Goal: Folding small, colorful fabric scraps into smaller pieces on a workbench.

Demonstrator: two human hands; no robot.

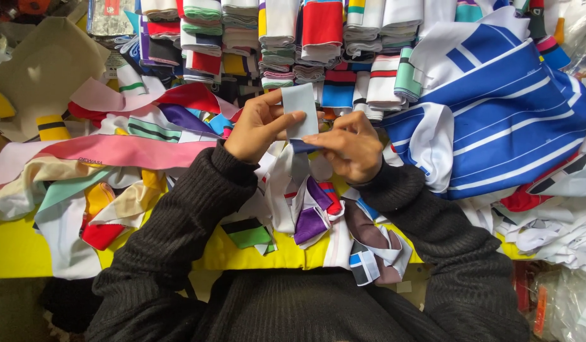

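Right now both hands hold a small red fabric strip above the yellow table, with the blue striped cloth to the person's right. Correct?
Not quite: the head view shows the fabric strip is pale grey-blue, not red. Both the left hand and right hand hold it above the yellow table, blue striped cloth to the right.

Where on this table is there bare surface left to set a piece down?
Bare yellow table shows only along the near edge: a patch at the near left, below the pale strips, and a thin strip under the purple scrap. Elsewhere it is crowded: folded stacks at the back, blue striped fabric right. Both the left hand and right hand hold a pale blue piece.
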